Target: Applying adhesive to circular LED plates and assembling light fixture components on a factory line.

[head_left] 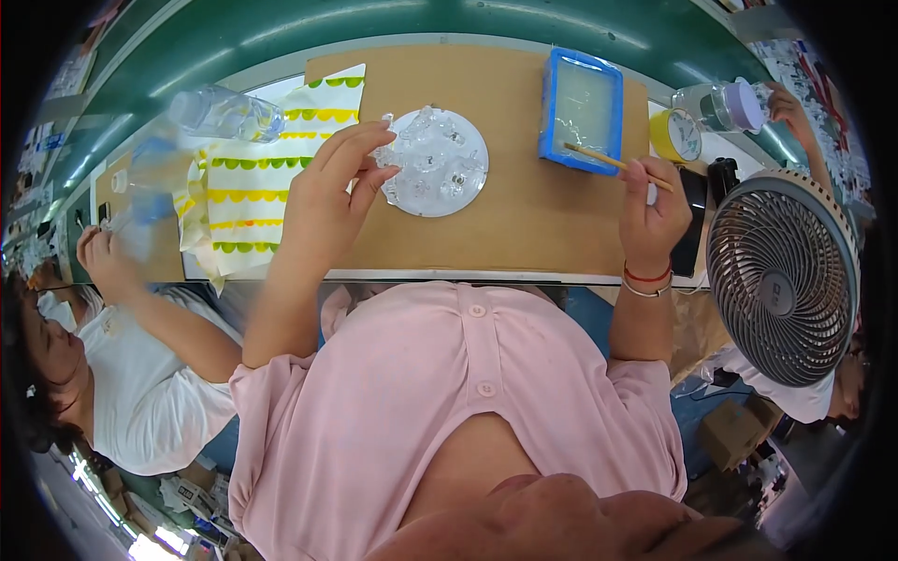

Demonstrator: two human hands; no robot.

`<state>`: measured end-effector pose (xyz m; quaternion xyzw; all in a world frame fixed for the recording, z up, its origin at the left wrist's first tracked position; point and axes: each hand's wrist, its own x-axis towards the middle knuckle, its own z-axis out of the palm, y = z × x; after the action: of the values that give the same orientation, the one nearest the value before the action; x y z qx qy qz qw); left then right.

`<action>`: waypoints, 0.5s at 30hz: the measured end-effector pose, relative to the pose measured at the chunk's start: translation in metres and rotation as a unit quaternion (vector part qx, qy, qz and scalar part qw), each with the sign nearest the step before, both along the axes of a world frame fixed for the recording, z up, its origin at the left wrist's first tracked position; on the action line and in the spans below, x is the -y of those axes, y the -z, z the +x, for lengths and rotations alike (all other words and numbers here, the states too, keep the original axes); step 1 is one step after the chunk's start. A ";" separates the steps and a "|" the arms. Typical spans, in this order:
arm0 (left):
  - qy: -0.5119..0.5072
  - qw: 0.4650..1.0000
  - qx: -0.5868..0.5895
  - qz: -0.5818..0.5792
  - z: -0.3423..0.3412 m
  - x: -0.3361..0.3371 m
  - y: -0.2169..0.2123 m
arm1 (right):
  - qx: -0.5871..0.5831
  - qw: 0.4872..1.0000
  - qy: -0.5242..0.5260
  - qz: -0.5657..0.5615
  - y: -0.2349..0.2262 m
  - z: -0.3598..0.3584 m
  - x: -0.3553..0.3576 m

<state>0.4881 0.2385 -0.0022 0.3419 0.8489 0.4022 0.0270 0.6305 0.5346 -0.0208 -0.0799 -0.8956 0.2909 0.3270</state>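
My left hand (pixel 329 192) rests on the left edge of a round white plate (pixel 438 163) that carries several clear glassy pieces, fingertips touching them. My right hand (pixel 649 211) holds a thin wooden stick (pixel 610 161) whose tip reaches into a blue rectangular tray (pixel 581 109) of clear liquid. Both lie on a brown cardboard sheet (pixel 524 220) on the bench.
A white cloth with green and yellow scalloped stripes (pixel 251 178) lies left of the plate, a clear plastic bottle (pixel 224 114) above it. A yellow tape roll (pixel 676 136) and a grey fan (pixel 781 276) stand at right. Another person in white (pixel 140 374) sits at my left.
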 end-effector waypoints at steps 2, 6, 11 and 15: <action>-0.003 1.000 0.012 0.004 -0.002 0.002 0.001 | -0.047 0.998 0.001 -0.038 -0.002 0.005 0.001; 0.008 1.000 0.007 0.015 0.000 0.003 0.003 | -0.024 0.998 0.031 -0.051 0.001 0.010 0.001; 0.020 0.999 -0.023 0.011 0.013 0.006 0.007 | -0.166 0.972 -0.075 -0.145 -0.015 0.021 0.015; 0.016 0.999 -0.040 -0.015 0.018 0.009 0.006 | -0.097 0.980 -0.130 -0.118 -0.003 0.024 0.034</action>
<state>0.5059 0.2291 -0.0078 0.3706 0.8498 0.3749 0.0045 0.6544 0.5001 -0.0180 0.0282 -0.8213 0.4414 0.3602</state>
